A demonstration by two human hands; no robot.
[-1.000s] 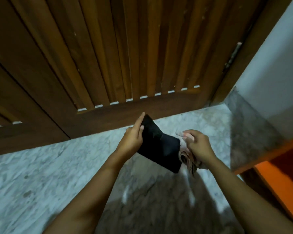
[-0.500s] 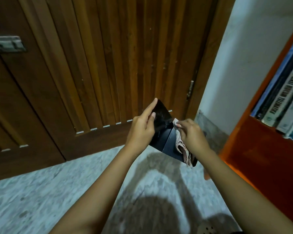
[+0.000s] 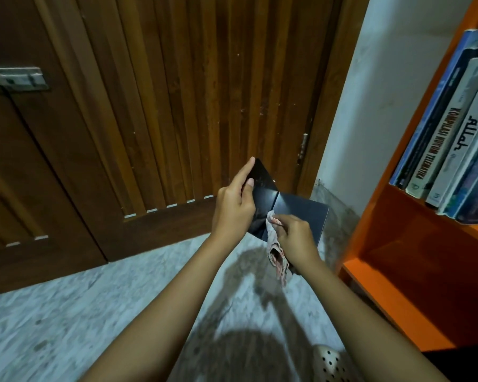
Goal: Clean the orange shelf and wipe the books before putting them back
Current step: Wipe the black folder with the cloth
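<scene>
Our left hand [image 3: 233, 209] grips the book [image 3: 290, 210] at its left edge, forefinger laid up along the top corner and thumb on the cover. Our right hand [image 3: 295, 238] is clenched round a cloth [image 3: 276, 255], pressing its bunched end onto the book's lower cover; the rest of the cloth hangs loose below the fist. The book, dark and glossy, is held in the air in front of the door [image 3: 177, 106], with a crease or spine running down its middle. Our right hand hides its lower right corner, and we cannot make out any title on it.

Left of the book, the door is brown wood with narrow upright slats, and a dull metal latch [image 3: 17, 78] is cut off by the frame's left edge. Below the book lies a pale marbled floor [image 3: 66, 312], crossed by our shadow. The cloth is thin, pinkish and patterned, though the pattern is too blurred to read.

Right of the book stands the orange shelf [image 3: 384, 216], smooth and flat-sided, cut off at the right edge. Books [image 3: 453, 128] lean in a row on its upper board; only the spines show. The compartment beneath looks bare. Below the book, at the bottom edge, a beige perforated shoe [image 3: 329, 362] peeks in, half hidden by our right arm.
</scene>
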